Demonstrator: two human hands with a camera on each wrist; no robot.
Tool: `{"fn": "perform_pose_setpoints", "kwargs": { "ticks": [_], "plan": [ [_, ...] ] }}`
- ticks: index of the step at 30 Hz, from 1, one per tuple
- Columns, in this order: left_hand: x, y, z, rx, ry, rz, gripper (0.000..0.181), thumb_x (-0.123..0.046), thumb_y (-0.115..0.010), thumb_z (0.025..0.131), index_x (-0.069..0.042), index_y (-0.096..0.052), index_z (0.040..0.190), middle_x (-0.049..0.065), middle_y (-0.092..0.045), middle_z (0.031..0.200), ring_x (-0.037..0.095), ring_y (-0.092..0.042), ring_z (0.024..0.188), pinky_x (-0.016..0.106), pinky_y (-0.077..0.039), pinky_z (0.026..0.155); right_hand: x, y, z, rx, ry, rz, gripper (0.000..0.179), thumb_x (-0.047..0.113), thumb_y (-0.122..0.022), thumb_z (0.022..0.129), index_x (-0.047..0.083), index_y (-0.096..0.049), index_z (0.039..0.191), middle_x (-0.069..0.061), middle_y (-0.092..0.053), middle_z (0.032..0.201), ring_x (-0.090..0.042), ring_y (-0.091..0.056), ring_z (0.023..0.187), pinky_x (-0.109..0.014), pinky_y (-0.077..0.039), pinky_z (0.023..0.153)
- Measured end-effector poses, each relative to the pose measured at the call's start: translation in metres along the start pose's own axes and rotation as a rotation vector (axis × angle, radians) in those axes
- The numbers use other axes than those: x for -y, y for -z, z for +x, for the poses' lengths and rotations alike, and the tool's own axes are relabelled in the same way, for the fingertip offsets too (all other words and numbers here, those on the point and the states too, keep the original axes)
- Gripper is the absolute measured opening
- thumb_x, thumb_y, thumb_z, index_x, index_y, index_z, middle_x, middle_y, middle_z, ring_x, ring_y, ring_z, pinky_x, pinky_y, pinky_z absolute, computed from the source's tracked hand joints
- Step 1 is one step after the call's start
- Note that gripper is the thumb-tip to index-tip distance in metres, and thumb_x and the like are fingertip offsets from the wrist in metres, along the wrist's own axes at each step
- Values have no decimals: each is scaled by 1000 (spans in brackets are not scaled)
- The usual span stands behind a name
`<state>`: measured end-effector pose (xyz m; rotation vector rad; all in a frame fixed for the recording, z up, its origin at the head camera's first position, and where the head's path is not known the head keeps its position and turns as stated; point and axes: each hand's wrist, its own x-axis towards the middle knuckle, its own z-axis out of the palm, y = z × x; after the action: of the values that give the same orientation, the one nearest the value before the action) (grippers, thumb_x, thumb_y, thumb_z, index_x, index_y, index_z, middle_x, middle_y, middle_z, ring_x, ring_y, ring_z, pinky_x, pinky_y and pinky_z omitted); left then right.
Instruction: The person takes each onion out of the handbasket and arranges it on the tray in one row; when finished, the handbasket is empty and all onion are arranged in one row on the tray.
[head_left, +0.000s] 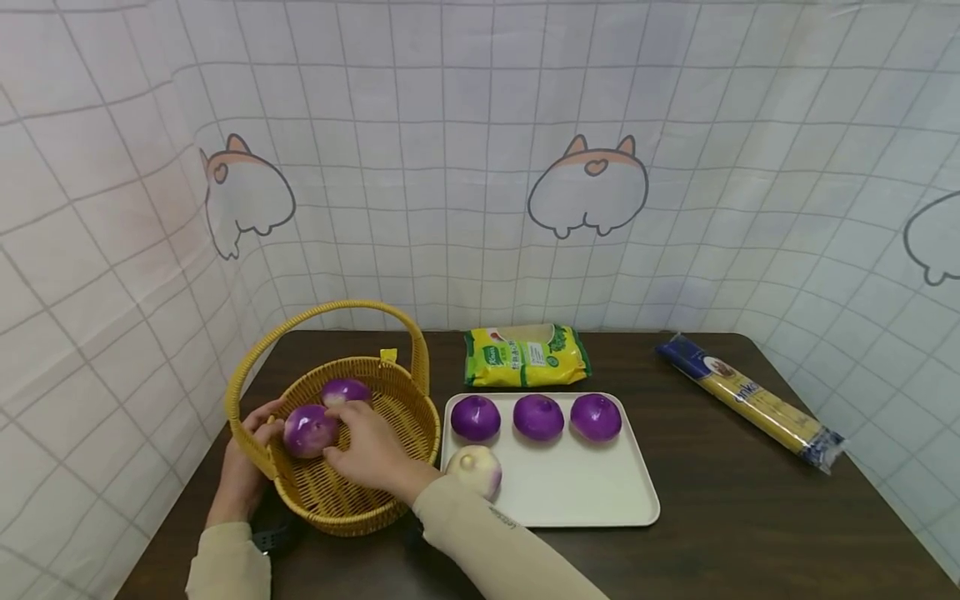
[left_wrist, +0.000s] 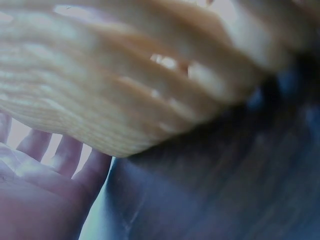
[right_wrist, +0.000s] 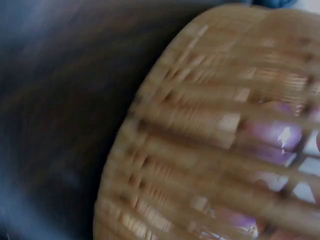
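A yellow wicker basket (head_left: 341,525) with a tall arched handle stands at the left of the table. My left hand (head_left: 247,454) grips its left rim by the handle's foot; the left wrist view has the palm and fingers against the woven side. Inside the basket lie two purple-and-white turnips, a front turnip (head_left: 307,432) and a rear turnip (head_left: 345,390). My right hand (head_left: 375,446) reaches in over the near right rim. Its thumb and fingers are spread at the right edge of the front turnip, most of which shows uncovered. The right wrist view is blurred by weave.
Right of the basket, a white tray (head_left: 573,500) bears three purple turnips (head_left: 538,417) along its back and a pale turnip (head_left: 474,472) at its left, under my right sleeve. Behind it lies a yellow-green packet (head_left: 527,357). A long pasta packet (head_left: 750,404) lies far right.
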<state>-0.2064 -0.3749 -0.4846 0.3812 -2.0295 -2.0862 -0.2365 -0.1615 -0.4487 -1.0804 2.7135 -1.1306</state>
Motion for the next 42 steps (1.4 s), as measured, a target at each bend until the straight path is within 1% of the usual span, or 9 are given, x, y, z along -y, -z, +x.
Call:
{"fn": "perform_pose_setpoints", "kwargs": {
  "ticks": [3,7,13,16,19,24,35,38,42],
  "plan": [
    [1,0,1,-16,-5,2,50,-31,-53,101,-7,-45,144,-5,-51,123,1,-55,104,15,-49,81,-3,-2,2,26,29,-79,59,32,-68,89,23,-48,143,2,-42,149,-16,-46,132,-35,-42,104],
    [0,-1,-1,-29,-15,-3,50,-32,-54,100,-6,-47,142,-7,-52,122,2,-54,105,14,-49,82,-6,-7,4,76,60,-158,70,34,-68,88,25,-38,150,0,-33,155,-20,-45,134,-38,-42,104],
    [-6,-6,-7,0,-58,-22,50,-28,-54,101,-1,-45,142,-4,-53,121,4,-55,105,15,-49,83,-8,-10,7,147,44,-185,84,37,-69,86,25,-23,155,3,-20,161,-17,-44,134,-35,-43,103],
    [-8,-9,-9,12,-61,-26,51,-27,-53,101,1,-44,142,-3,-52,123,4,-55,106,15,-49,83,-8,-10,7,171,39,-179,88,38,-71,85,25,-20,156,5,-18,161,-14,-40,136,-32,-42,104],
    [-10,-10,-9,14,-50,-18,51,-28,-53,101,0,-43,143,-2,-51,125,3,-54,107,15,-49,84,-9,-11,8,188,48,-183,88,38,-72,85,24,-22,156,7,-23,159,-11,-36,139,-29,-39,106],
    [-9,-8,-10,6,-48,-19,51,-29,-53,101,-1,-44,142,-2,-52,125,4,-54,106,15,-49,83,-8,-14,12,193,84,-208,84,39,-72,84,24,-27,154,7,-31,155,-8,-37,137,-26,-37,107],
    [-7,-9,-11,16,-69,-23,50,-26,-51,102,1,-42,143,0,-51,128,2,-54,107,15,-48,84,-8,-18,16,245,75,-194,87,37,-74,82,30,-25,154,10,-26,157,-8,-36,138,-31,-38,107],
    [-5,-7,-8,5,-64,-13,50,-27,-51,102,0,-42,143,0,-50,129,5,-52,110,14,-47,84,-8,-19,17,228,80,-186,87,41,-76,80,30,-28,153,8,-34,150,-8,-44,131,-29,-41,103],
    [-7,-7,-9,-8,-67,1,50,-28,-51,102,0,-43,143,-2,-51,127,8,-50,113,14,-45,85,-7,-20,17,213,90,-180,87,50,-76,78,30,-32,151,4,-42,138,-8,-52,117,-27,-47,95]
  ]
}}
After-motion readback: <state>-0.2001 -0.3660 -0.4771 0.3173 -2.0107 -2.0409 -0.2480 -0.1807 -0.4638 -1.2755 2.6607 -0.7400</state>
